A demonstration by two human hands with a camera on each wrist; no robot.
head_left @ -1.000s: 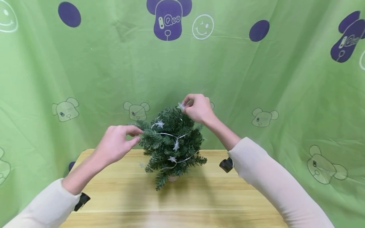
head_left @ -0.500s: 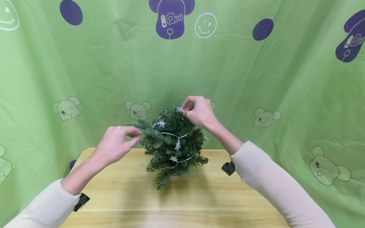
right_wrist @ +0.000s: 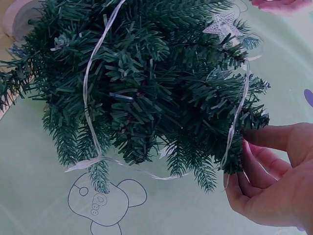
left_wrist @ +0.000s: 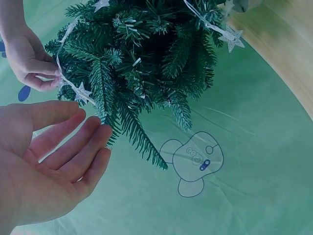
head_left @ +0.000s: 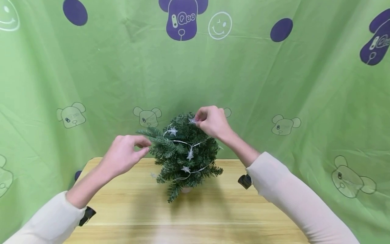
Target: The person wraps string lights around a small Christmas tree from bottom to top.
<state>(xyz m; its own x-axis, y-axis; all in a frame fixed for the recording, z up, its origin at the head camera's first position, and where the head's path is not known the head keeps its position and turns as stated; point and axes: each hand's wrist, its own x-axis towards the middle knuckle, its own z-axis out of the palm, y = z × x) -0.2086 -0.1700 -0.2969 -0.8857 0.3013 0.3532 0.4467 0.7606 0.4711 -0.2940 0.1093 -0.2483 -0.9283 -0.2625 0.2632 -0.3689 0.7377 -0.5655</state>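
Note:
A small artificial Christmas tree (head_left: 170, 151) stands on the table, with a string of star lights (head_left: 180, 141) wound around it. Near the treetop my right hand (head_left: 214, 122) pinches a clear star (head_left: 192, 120) of that string between thumb and fingers. In the right wrist view the fingertips of the right hand (right_wrist: 279, 178) are partly hidden by needles and wire. My left hand (head_left: 122, 154) is held at the tree's left side, its fingertips right at a branch (head_left: 152, 132). Seen from the left wrist, the left hand (left_wrist: 58, 166) has relaxed, slightly bent fingers and holds nothing.
The tree's pale base (head_left: 186, 190) rests on a wooden table (head_left: 122, 213). Another star (head_left: 153, 175) hangs low at the tree's left. Behind stands a green printed cloth (head_left: 243, 74). Each wrist bears a black camera, such as the right one (head_left: 245, 181).
My right hand has lowered the star slightly, so that it now lies against the upper needles. A branch beside my left hand has shifted outward to the left; that hand has barely moved.

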